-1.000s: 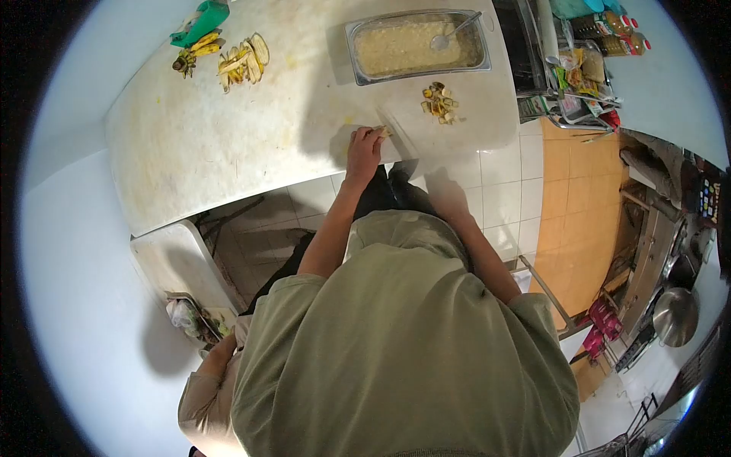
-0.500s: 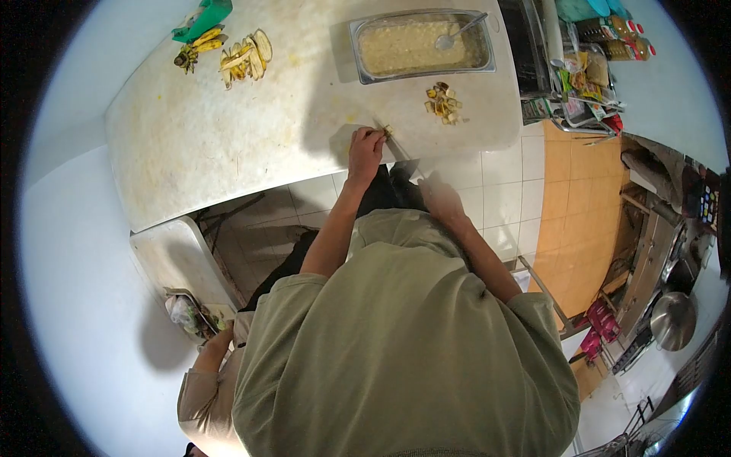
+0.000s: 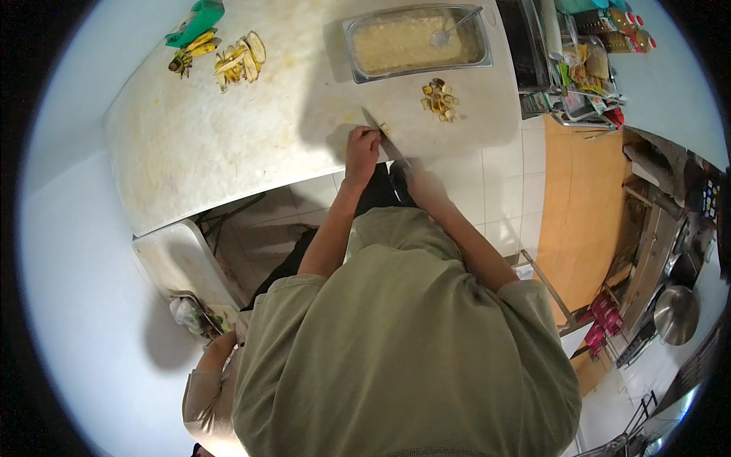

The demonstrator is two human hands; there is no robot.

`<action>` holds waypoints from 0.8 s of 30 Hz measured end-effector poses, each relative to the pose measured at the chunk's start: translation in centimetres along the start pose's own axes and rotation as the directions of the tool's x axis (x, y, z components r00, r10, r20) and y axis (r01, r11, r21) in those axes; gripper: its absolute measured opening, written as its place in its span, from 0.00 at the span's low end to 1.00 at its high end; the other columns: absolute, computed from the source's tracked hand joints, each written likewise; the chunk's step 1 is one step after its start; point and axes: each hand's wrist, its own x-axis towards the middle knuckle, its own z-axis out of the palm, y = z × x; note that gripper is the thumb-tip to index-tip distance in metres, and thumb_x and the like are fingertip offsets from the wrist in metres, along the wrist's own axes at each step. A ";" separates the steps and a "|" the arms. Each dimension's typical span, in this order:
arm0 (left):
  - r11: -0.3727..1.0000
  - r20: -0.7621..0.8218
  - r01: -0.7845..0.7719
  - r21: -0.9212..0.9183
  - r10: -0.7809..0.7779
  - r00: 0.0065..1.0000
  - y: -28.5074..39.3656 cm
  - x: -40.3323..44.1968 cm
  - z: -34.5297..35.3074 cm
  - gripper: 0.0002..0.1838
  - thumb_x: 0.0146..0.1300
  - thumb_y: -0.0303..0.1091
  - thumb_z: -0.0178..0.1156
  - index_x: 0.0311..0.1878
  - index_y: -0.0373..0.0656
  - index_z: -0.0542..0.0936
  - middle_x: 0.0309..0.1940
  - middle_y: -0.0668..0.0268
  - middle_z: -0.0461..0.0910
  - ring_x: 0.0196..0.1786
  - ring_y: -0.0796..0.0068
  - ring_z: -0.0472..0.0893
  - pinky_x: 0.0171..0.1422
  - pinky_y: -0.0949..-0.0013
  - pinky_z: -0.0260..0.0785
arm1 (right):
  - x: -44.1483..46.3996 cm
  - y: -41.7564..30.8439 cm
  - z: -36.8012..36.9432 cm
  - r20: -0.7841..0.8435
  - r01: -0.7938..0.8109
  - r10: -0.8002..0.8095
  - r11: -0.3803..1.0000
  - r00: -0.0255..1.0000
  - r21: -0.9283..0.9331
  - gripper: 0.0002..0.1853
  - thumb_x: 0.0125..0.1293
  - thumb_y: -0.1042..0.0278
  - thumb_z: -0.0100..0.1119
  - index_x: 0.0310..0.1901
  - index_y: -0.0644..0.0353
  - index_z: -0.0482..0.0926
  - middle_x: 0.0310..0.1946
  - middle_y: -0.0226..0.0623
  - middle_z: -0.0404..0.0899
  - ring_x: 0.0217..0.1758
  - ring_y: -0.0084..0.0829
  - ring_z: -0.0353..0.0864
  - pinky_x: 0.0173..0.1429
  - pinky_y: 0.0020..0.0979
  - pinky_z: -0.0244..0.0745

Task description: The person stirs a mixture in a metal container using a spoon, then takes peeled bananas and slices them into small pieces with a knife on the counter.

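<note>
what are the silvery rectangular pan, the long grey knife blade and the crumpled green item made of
Silvery rectangular pan: probably stainless steel, smooth, with a bright rim. Long grey knife blade: likely steel, from its flat metallic look. Crumpled green item: perhaps thin plastic, given its folds; cloth possible.

Ahead of my left fingers (image 3: 366, 131), the batter (image 3: 415, 42) is pale cream. Right of them, the cut pieces (image 3: 439, 100) are brown and yellow. My shirt (image 3: 403, 335) is plain olive green.

Red-capped btls (image 3: 620, 43), rnd pan (image 3: 676, 315), tiled flr (image 3: 502, 177)
</note>
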 end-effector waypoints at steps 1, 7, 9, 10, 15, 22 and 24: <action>1.000 0.017 0.028 -0.001 -0.028 0.999 0.1 0.0 0.1 0.04 0.63 0.26 0.63 0.39 0.38 0.84 0.44 0.58 0.78 0.51 0.54 0.77 0.55 0.56 0.72 | -0.4 0.8 0.4 0.002 -0.007 0.007 0.999 1.000 -0.035 0.20 0.76 0.52 0.47 0.42 0.67 0.68 0.25 0.61 0.81 0.31 0.61 0.84 0.34 0.56 0.80; 0.998 -0.054 -0.055 0.032 0.057 0.997 0.1 0.0 0.3 0.04 0.63 0.26 0.63 0.40 0.39 0.84 0.43 0.58 0.79 0.50 0.54 0.77 0.54 0.57 0.72 | -0.8 2.4 1.3 0.003 -0.047 0.047 0.993 0.999 -0.113 0.18 0.75 0.54 0.48 0.42 0.65 0.68 0.24 0.57 0.82 0.31 0.59 0.85 0.32 0.54 0.80; 0.995 -0.020 -0.078 0.056 0.079 0.997 -0.4 -0.3 0.2 0.06 0.61 0.24 0.64 0.41 0.38 0.84 0.43 0.57 0.78 0.48 0.55 0.78 0.50 0.59 0.74 | -0.7 1.0 0.1 -0.051 -0.017 0.012 0.994 0.999 -0.106 0.18 0.75 0.54 0.48 0.42 0.65 0.68 0.25 0.56 0.82 0.32 0.58 0.86 0.32 0.53 0.81; 0.993 -0.007 -0.097 0.069 0.098 0.995 -0.6 0.1 0.3 0.07 0.61 0.23 0.65 0.42 0.38 0.84 0.44 0.56 0.78 0.47 0.56 0.79 0.48 0.60 0.75 | -0.4 1.5 0.2 -0.056 -0.032 0.026 0.992 0.998 -0.121 0.19 0.75 0.54 0.48 0.44 0.66 0.68 0.25 0.56 0.82 0.32 0.58 0.86 0.32 0.52 0.81; 0.997 -0.055 -0.073 0.015 0.073 0.996 -0.5 0.2 0.8 0.09 0.62 0.25 0.66 0.45 0.38 0.85 0.42 0.57 0.78 0.47 0.57 0.79 0.48 0.60 0.75 | -0.7 6.0 1.6 -0.141 -0.068 0.040 0.979 0.989 -0.193 0.21 0.76 0.51 0.48 0.46 0.67 0.68 0.27 0.59 0.83 0.32 0.57 0.86 0.35 0.54 0.82; 0.979 -0.089 -0.169 0.114 0.180 0.980 -0.4 0.1 0.5 0.09 0.63 0.26 0.66 0.47 0.39 0.85 0.42 0.56 0.78 0.43 0.60 0.80 0.47 0.61 0.76 | -1.0 6.7 -2.4 -0.328 -0.072 0.015 0.984 0.945 -0.163 0.19 0.77 0.54 0.49 0.39 0.65 0.66 0.22 0.61 0.79 0.28 0.64 0.81 0.29 0.56 0.77; 0.990 -0.060 -0.134 0.036 0.136 0.989 -0.6 0.0 0.5 0.10 0.63 0.26 0.66 0.48 0.39 0.85 0.43 0.56 0.78 0.45 0.59 0.80 0.48 0.61 0.76 | -1.0 6.9 -3.4 -0.324 -0.075 0.024 0.986 0.946 -0.149 0.18 0.76 0.54 0.50 0.39 0.65 0.66 0.21 0.61 0.79 0.28 0.64 0.81 0.29 0.56 0.77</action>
